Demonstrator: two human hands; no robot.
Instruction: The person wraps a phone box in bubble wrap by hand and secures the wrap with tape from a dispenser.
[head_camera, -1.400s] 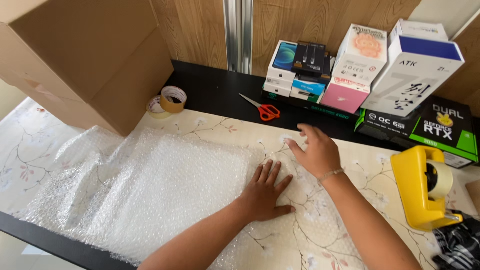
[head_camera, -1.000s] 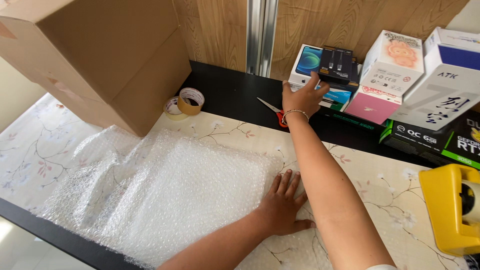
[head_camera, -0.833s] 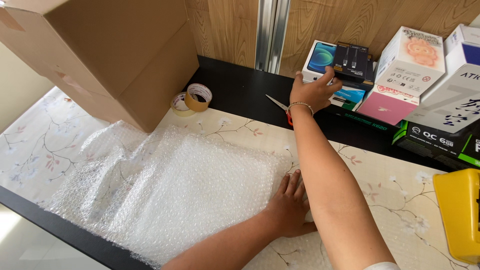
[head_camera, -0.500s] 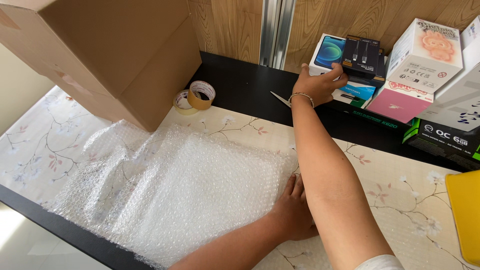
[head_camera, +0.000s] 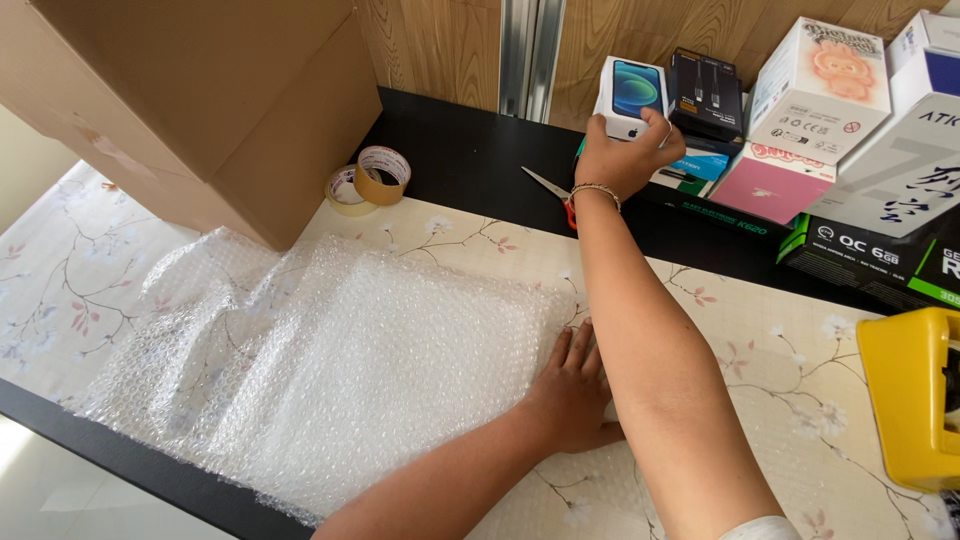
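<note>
Fingers (head_camera: 655, 128) of the right hand (head_camera: 625, 155) are curled around the lower end of a small white cardboard phone box with a blue phone printed on its face (head_camera: 632, 95), gripping it; thumb on its left edge, other fingers wrapped over the right edge.

Box: white sides, dark blue picture on the front, rectangular, looks clean and undamaged. It stands among other retail boxes at the back, on the black strip of the table, leaning against or just in front of a black slim carton (head_camera: 706, 92) to the right of the fingers. Can't tell if it's lifted clear of the boxes under it.

Right arm stretched forward and fully extended across the floral tablecloth (head_camera: 760, 380), bead bracelet at the wrist, palm facing down and away.

Box's long axis runs up-and-away from the fingers, picture face turned toward the person, top end tilted slightly back toward the wooden wall.

Left hand (head_camera: 575, 385) is flat, fingers spread and extended, pressing down the right edge of a clear bubble wrap sheet (head_camera: 330, 370); grips nothing.

Just below the right-hand fingers, near the wrist: orange-handled scissors (head_camera: 555, 192), partly hidden by the arm. Well left of them: two tape rolls (head_camera: 370, 180) beside a large brown cardboard box (head_camera: 200, 100).
</note>
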